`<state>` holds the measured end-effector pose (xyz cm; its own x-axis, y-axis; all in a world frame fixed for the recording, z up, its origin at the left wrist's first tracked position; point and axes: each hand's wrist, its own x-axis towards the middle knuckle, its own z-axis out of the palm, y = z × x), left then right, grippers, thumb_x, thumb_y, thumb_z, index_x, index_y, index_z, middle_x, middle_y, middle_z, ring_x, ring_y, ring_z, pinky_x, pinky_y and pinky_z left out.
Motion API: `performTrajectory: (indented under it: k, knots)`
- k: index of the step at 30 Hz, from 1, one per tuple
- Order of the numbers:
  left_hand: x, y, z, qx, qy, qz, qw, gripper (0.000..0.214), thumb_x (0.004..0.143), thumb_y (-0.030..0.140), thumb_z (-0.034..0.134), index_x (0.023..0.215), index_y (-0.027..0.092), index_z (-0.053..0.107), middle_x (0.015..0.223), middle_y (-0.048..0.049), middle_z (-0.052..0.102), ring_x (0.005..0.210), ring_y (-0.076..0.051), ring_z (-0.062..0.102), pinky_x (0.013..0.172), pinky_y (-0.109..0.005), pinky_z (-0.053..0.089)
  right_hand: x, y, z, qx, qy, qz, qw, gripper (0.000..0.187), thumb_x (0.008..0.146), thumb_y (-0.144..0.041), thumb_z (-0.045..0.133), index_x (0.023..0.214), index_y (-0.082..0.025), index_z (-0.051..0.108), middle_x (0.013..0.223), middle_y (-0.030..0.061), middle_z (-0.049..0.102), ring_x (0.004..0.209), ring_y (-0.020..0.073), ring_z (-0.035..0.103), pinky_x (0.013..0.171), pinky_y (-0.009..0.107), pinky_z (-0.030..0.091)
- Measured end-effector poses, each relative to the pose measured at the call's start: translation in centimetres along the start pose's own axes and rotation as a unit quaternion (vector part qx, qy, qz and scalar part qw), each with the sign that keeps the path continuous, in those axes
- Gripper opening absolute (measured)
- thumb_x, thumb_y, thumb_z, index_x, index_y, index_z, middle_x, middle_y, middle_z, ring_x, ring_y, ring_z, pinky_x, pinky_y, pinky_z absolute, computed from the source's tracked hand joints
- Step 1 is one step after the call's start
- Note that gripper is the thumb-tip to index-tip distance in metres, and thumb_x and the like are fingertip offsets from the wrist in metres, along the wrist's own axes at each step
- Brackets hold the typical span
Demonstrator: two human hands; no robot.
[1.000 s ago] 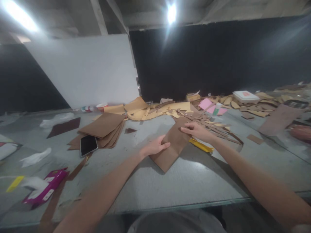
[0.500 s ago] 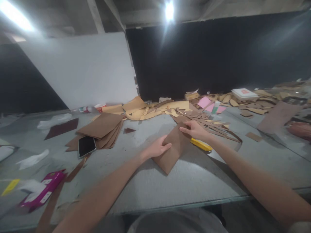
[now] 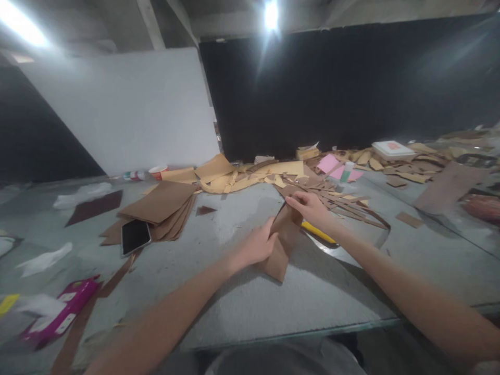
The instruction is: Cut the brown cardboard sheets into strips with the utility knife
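Note:
A brown paper bag [image 3: 282,250] lies on the grey table [image 3: 312,291] in front of me, its near corner on the surface and its far end lifted. My left hand [image 3: 257,245] grips the bag's left edge with curled fingers. My right hand [image 3: 308,207] pinches the bag's upper end, which gapes slightly. A yellow tool [image 3: 318,232] lies on the table just under my right wrist.
A stack of brown bags [image 3: 158,207] with a phone [image 3: 135,235] on it sits to the left. Cardboard scraps [image 3: 273,177], pink paper [image 3: 332,165] and a white box [image 3: 392,150] cover the back. A magenta packet [image 3: 58,317] lies near left.
The bag lay flat under both hands; now its far end is raised and partly folded up, with my left hand closed on its edge and my right hand pinching its top.

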<state>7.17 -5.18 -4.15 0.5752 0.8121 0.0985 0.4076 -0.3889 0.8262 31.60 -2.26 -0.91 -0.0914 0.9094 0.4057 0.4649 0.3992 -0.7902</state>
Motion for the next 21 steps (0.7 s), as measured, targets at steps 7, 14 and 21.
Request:
performTrajectory:
  k: [7,14,21]
  knots:
    - [0.1,0.5,0.1,0.010,-0.001,0.021,1.000,0.054,0.107,0.044,0.052,0.158,0.025,0.049,0.149,-0.0152,0.068,0.134,-0.038,0.065,0.108,-0.049,0.052,-0.2,0.3,0.6,-0.005,0.032,0.009,0.999,0.048,0.099,-0.065,0.064,0.074,-0.026,0.052,0.071,-0.0011,0.051,0.070,0.0184,0.047,0.063,0.033,0.035]
    - [0.2,0.3,0.3,0.024,-0.006,0.019,1.000,0.052,0.109,0.042,0.051,0.158,0.025,0.049,0.152,-0.0147,0.066,0.136,-0.037,0.065,0.112,-0.049,0.051,-0.2,0.3,1.2,0.036,0.080,0.014,0.996,0.038,0.091,-0.058,0.073,0.087,-0.026,0.052,0.082,-0.0004,0.060,0.078,0.0200,0.057,0.072,0.033,0.045]
    - [0.3,-0.3,0.4,0.009,-0.009,0.020,1.000,0.055,0.109,0.046,0.051,0.161,0.026,0.048,0.153,-0.0143,0.066,0.138,-0.038,0.064,0.113,-0.049,0.051,-0.2,0.8,1.4,0.041,0.075,0.030,0.996,0.044,0.089,-0.056,0.076,0.118,-0.023,0.067,0.088,0.0036,0.073,0.081,0.0245,0.066,0.073,0.036,0.050]
